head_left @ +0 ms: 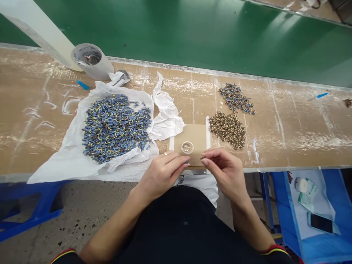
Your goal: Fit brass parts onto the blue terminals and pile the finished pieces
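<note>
My left hand is closed in a pinch on a small blue piece near the table's front edge. Opposite it, my right hand pinches a small dark brownish piece between thumb and fingertips. The two pieces are apart. Just beyond my fingertips a small round dish with a thin pale stick lying across it rests on a cardboard square. A large heap of blue and yellow pieces lies on white paper to the left. Brass-coloured and dark pieces are piled on the right.
Behind the brass pile lies a smaller heap of blue and dark pieces. Crumpled paper lies mid-table, and a tape roll stands at the back left. A blue bin at lower right holds a phone.
</note>
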Available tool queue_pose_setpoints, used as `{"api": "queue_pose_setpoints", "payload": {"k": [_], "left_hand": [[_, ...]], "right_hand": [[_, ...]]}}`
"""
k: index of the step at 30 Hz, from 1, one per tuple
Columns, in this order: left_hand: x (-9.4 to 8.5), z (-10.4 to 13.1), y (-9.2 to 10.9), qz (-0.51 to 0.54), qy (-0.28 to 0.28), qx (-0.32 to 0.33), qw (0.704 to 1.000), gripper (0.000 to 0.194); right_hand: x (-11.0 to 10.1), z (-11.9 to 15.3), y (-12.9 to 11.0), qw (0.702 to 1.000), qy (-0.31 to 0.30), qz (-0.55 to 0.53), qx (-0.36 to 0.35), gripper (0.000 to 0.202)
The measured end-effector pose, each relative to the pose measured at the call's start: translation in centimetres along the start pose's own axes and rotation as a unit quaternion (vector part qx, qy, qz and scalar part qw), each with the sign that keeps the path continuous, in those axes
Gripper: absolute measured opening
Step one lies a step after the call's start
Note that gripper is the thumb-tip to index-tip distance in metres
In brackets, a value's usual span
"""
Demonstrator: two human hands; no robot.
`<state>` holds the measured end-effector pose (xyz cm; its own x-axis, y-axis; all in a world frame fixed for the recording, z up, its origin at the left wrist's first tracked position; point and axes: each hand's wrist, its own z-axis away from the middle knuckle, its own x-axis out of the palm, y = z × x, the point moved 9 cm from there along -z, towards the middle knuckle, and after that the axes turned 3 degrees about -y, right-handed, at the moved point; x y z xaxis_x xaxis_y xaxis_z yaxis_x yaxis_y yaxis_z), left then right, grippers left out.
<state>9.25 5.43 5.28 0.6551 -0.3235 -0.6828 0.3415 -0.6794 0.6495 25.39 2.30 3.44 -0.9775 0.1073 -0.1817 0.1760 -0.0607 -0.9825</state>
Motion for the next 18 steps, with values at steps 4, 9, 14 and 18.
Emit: {"api": "queue_pose_setpoints", "payload": {"k": [4, 9, 14, 18], "left_hand": [[0.6, -0.4, 0.5, -0.035, -0.021, 0.009, 0.999, 0.012], [0.6, -0.9, 1.0, -0.062, -0.032, 0.01, 0.998, 0.015], [0.9, -1.2, 1.2, -0.083, -0.042, 0.01, 0.996, 0.02], [1.4, -1.3, 1.3, -0.087, -0.074, 0.025, 0.993, 0.026]], "right_hand": [[1.6, 0.2, 0.7, 0.998, -0.041, -0.038, 0.034, 0.009], [1.8, 0.3, 1.3, 0.996, -0.045, -0.058, 0.053, 0.009], [1.6, 0.4, 1.8, 0.994, -0.045, -0.067, 0.068, 0.009], [1.6, 0.2, 1.6, 0.994, -0.074, -0.051, 0.061, 0.009]]}}
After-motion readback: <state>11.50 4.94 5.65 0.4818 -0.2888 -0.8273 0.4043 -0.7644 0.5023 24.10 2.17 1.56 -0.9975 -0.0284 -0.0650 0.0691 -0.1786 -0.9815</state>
